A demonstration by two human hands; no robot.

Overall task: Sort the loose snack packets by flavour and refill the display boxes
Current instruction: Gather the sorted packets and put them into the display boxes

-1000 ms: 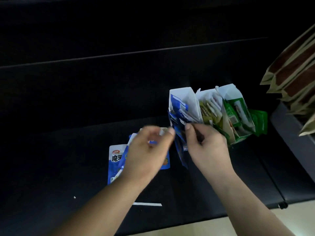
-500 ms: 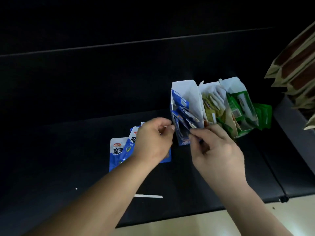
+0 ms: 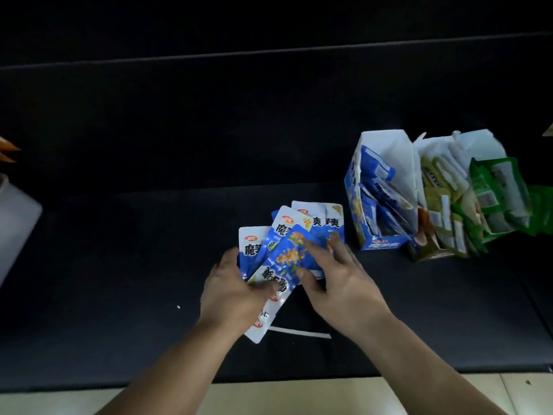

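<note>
Left hand grips a long blue foil snack packet, thumb clamped across its lower half. The packet is tilted, top end pointing up-right, bottom end sticking out under the palm. It lies over a fan of blue-and-white loose snack packets spread on the black tabletop, centre frame. Right hand is unclenched, fingers stretched flat on the fan's right side, thumb touching the gripped packet's edge, not grasping anything. Well right of the hands, three display boxes stand touching in a row: blue-and-white cardboard display box with blue packets inside, leaning; yellow-green cardboard display box just beside it, with yellowish packets; then a bunch of green snack packets at the far right, their box mostly hidden. A thin white paper strip lies on the tabletop between the wrists. Pale blurry object at the left edge, can't tell what.
</note>
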